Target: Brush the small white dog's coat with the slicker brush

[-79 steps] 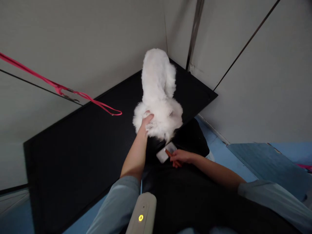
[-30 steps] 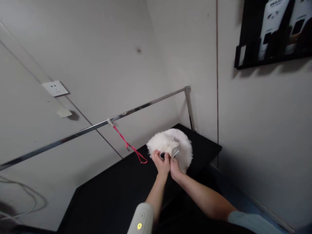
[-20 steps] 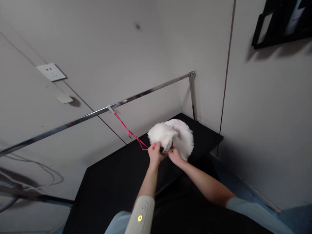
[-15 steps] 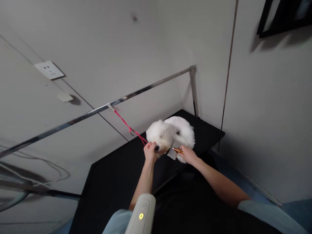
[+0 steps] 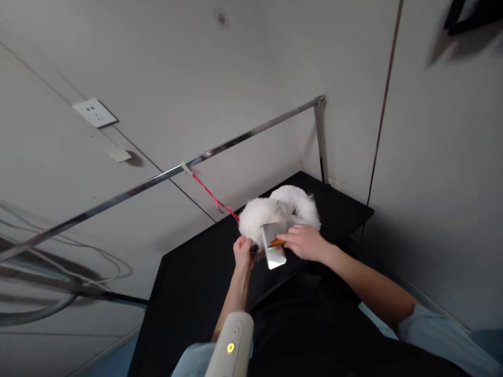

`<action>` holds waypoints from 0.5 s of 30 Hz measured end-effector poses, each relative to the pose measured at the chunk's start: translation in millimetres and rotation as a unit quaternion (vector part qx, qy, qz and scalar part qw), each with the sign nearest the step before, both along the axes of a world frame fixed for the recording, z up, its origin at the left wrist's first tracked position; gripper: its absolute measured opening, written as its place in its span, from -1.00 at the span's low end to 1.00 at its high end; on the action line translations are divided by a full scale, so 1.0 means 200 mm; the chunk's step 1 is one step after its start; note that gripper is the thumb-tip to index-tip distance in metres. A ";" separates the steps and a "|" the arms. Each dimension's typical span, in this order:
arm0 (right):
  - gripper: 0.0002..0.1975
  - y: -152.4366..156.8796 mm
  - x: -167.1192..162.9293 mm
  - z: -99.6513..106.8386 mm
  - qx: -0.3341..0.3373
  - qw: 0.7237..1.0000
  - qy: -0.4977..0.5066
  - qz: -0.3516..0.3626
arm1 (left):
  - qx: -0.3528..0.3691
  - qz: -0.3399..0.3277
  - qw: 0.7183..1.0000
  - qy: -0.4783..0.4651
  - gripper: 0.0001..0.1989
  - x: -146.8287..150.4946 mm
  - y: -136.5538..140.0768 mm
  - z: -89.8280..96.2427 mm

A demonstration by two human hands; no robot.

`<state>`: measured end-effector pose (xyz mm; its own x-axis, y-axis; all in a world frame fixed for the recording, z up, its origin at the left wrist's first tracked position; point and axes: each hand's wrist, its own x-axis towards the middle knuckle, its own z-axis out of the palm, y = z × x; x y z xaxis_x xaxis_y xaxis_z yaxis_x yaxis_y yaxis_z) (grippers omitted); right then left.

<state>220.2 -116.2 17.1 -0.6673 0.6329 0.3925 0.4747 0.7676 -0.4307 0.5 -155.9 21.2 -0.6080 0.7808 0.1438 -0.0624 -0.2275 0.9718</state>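
A fluffy white dog [image 5: 261, 212] is on the black tabletop, its dark nose pointing toward me. My left hand [image 5: 242, 251] is closed at the side of its muzzle, gripping there; the fingertips are partly hidden. In my right hand [image 5: 304, 241] is the orange-brown handle of a slicker brush [image 5: 275, 256]. The brush's flat metallic back faces me, and its head lies against the fur on the side of the dog's face. The bristle side is out of sight. A pink lead [image 5: 206, 189] runs from the dog's neck area up to a metal bar.
The metal bar [image 5: 231, 142] crosses above the black table [image 5: 176, 283], with an upright post [image 5: 320, 141] at the far corner. Pale walls stand behind, with a socket [image 5: 95, 112]. A grey hose [image 5: 43, 314] hangs at left. A pale device [image 5: 231, 345] with a yellow light juts up in front.
My right hand has moved the brush up and left onto the dog's face, turning its metal back more toward me. My left hand stays at the muzzle. The view has shifted slightly.
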 end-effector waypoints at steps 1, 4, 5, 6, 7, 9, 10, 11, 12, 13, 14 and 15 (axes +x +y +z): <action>-0.67 -0.02 -0.02 0.00 0.005 0.999 0.009 0.030 | -0.008 0.001 1.000 -0.005 -0.60 0.00 -0.01 -0.01; -0.69 -0.05 -0.03 -0.01 -0.022 0.999 -0.026 0.034 | -0.020 0.012 0.999 -0.025 -0.61 0.00 -0.03 -0.03; -0.72 -0.06 -0.02 -0.02 -0.037 0.998 -0.048 0.008 | -0.021 0.015 0.999 -0.033 -0.62 -0.01 -0.04 -0.04; -0.75 -0.06 0.00 -0.03 -0.049 0.996 -0.068 -0.023 | -0.021 0.016 0.999 -0.042 -0.64 -0.01 -0.05 -0.05; -0.77 -0.07 0.01 -0.03 -0.055 0.994 -0.079 -0.048 | -0.021 0.017 0.998 -0.049 -0.66 -0.01 -0.05 -0.06; -0.76 -0.09 0.01 -0.02 -0.052 0.995 -0.069 -0.050 | -0.021 0.013 0.998 -0.060 -0.68 -0.01 -0.05 -0.08; -0.74 -0.10 0.00 -0.01 -0.049 0.997 -0.054 -0.028 | -0.023 0.009 0.998 -0.064 -0.68 -0.01 -0.06 -0.08; -0.72 -0.11 -0.02 0.00 -0.048 0.998 -0.037 0.000 | -0.023 0.006 0.998 -0.066 -0.66 -0.01 -0.06 -0.08; -0.70 -0.12 -0.03 -0.01 -0.052 0.998 -0.027 0.023 | -0.023 0.005 0.997 -0.067 -0.64 -0.01 -0.06 -0.08; -0.69 -0.11 -0.03 -0.01 -0.061 0.997 -0.025 0.031 | -0.023 0.007 0.997 -0.068 -0.63 -0.01 -0.07 -0.08; -0.70 -0.11 -0.03 -0.02 -0.073 0.997 -0.035 0.019 | -0.022 0.011 0.997 -0.070 -0.63 -0.01 -0.07 -0.08; -0.73 -0.10 -0.02 -0.04 -0.086 0.995 -0.055 -0.010 | -0.020 0.018 0.997 -0.072 -0.64 -0.02 -0.08 -0.08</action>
<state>216.4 -135.4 9.0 -0.6869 0.6980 0.2025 0.5404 0.6768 -0.4999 -2.8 -171.5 5.9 -0.6474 0.7618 0.0209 -0.1953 -0.1924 0.9617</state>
